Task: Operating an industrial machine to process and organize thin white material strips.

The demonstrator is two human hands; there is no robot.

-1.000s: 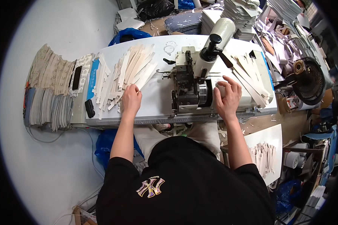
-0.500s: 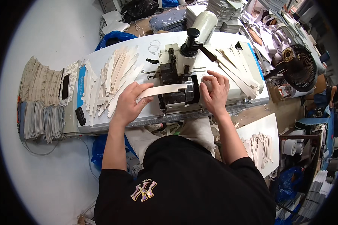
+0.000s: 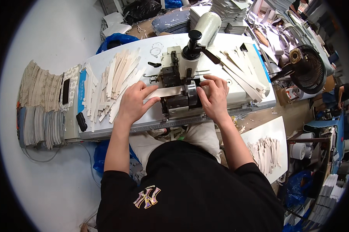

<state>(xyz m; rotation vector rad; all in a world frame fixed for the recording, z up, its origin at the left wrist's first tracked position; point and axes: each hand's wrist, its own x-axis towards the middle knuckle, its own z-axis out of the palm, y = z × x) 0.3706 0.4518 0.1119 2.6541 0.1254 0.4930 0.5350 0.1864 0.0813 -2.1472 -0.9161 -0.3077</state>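
Observation:
A pale flat strip lies across the machine, its right end at the shiny metal wheel. My left hand has the strip's left end between its fingers, index finger along the upper edge and thumb lower down. Just right of the wheel is my right hand, its fingers bent and parted from the thumb, with nothing seen in them. The thumb tip comes close to the wheel; whether it touches cannot be made out. Above the wheel rises the machine's post with a black knob.
Loose pale strips are fanned out left of the machine, and more strips lie to its right. A black fan stands beyond the table's right end. Lower right, a white board bears a heap of strips. Stacked fabric pieces sit far left.
The strip has moved rightward into the machine, and less of it shows. My right hand has come left toward the wheel. My left hand stays near the strip's left end.

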